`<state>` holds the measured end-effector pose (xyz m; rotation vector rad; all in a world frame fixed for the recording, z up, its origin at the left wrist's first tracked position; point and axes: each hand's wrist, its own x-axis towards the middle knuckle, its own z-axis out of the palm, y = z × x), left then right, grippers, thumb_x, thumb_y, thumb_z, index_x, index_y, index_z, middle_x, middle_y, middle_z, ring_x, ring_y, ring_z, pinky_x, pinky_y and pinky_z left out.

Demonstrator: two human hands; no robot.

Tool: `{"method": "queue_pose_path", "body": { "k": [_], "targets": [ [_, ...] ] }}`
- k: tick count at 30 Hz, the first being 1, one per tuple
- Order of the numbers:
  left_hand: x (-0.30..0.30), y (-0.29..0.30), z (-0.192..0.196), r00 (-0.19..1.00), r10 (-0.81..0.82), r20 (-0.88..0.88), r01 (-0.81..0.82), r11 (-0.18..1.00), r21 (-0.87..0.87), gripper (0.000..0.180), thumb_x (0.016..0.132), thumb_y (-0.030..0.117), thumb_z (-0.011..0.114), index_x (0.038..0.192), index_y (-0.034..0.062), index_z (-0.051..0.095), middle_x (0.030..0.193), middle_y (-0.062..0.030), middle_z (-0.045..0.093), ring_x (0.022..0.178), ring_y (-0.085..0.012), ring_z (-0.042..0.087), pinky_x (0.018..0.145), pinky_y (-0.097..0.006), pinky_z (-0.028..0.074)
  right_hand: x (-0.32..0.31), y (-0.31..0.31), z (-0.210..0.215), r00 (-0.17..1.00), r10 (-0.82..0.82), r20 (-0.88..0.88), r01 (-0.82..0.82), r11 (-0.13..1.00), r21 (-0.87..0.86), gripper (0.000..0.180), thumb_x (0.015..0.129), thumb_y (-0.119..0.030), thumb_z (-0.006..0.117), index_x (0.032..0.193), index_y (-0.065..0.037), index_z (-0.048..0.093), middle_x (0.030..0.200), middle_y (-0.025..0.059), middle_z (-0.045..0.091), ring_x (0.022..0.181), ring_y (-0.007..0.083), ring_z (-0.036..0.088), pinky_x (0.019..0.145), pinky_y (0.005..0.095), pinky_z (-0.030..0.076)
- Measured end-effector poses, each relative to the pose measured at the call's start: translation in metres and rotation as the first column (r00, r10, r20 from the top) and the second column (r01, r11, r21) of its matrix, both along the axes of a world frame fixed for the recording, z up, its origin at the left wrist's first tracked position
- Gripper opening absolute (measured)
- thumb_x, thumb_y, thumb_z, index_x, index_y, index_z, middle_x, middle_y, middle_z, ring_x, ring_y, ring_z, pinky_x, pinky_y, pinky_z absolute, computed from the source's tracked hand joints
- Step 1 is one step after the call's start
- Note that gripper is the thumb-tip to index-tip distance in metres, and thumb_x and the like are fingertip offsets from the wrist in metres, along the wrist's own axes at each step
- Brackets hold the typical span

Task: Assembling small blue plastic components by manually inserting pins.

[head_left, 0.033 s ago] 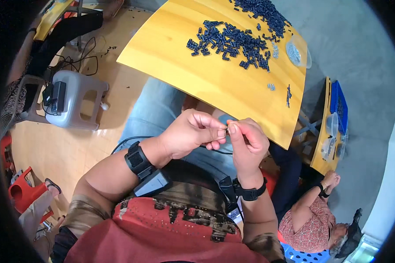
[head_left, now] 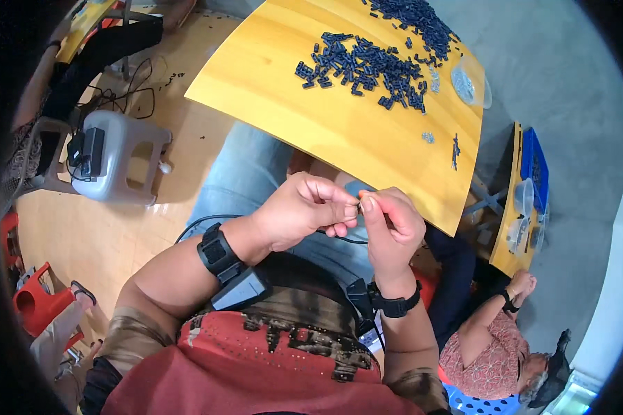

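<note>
The worktop is smooth, yellow varnished wood with a soft sheen. The small dark-blue parts on it look like matt plastic; the grey stool is glossy plastic.

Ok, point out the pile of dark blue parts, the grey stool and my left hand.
pile of dark blue parts (head_left: 367,66), head view, middle of the heap.
grey stool (head_left: 121,155), head view, seat top.
left hand (head_left: 301,211), head view, back of hand.

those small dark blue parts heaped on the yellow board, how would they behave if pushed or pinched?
The dark blue parts look small and blocky, so probably light and stiff. They lie loosely scattered on the smooth yellow board, so a push would likely slide and spread them rather than roll them.
</note>
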<state>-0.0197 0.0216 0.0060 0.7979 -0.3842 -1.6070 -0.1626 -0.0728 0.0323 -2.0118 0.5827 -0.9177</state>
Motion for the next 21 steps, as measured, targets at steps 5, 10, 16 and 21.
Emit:
{"method": "queue_pose_path", "body": {
  "k": [5, 10, 16, 21],
  "targets": [
    [-0.002, 0.002, -0.002, 0.999, 0.012, 0.03, -0.011, 0.999, -0.039, 0.014, 0.09, 0.008, 0.064, 0.101, 0.0014, 0.068, 0.083, -0.0056, 0.069, 0.069, -0.0087, 0.063, 0.062, -0.02, 0.051, -0.005, 0.002, 0.002, 0.999, -0.014, -0.04, 0.013, 1.0, -0.028, 0.005, 0.081, 0.001, 0.068, 0.086, 0.001, 0.068, 0.076, 0.0083, 0.063, 0.064, 0.0143, 0.056, 0.056, 0.0242, 0.043],
    [-0.005, -0.001, -0.004, 0.994, 0.011, 0.105, -0.003, 0.997, -0.077, 0.013, 0.089, 0.008, 0.065, 0.099, 0.0019, 0.069, 0.082, -0.0037, 0.068, 0.069, -0.0072, 0.06, 0.061, -0.019, 0.048, -0.009, 0.007, -0.002, 1.0, -0.004, -0.02, 0.003, 0.999, -0.035, 0.007, 0.081, 0.0, 0.068, 0.088, 0.001, 0.068, 0.076, 0.0084, 0.063, 0.066, 0.0153, 0.057, 0.058, 0.0249, 0.044],
    [-0.007, -0.006, 0.005, 0.996, -0.006, 0.085, 0.012, 0.997, -0.075, 0.012, 0.09, 0.009, 0.064, 0.098, 0.0014, 0.069, 0.082, -0.0031, 0.068, 0.069, -0.007, 0.06, 0.063, -0.02, 0.049, -0.013, 0.004, 0.011, 0.993, -0.028, -0.116, 0.013, 0.992, -0.124, 0.01, 0.082, -0.001, 0.067, 0.091, 0.002, 0.068, 0.079, 0.0091, 0.063, 0.069, 0.018, 0.058, 0.062, 0.027, 0.046],
    [-0.001, -0.01, 0.005, 1.0, 0.03, -0.002, -0.03, 1.0, 0.003, 0.013, 0.09, 0.011, 0.065, 0.097, 0.0016, 0.069, 0.084, -0.0057, 0.069, 0.07, -0.0087, 0.063, 0.062, -0.02, 0.051, -0.01, -0.003, 0.021, 0.976, 0.046, -0.211, -0.081, 0.984, -0.16, 0.024, 0.078, -0.002, 0.07, 0.101, 0.001, 0.065, 0.086, 0.0112, 0.062, 0.073, 0.0232, 0.059, 0.066, 0.0312, 0.048]
  ]
}}
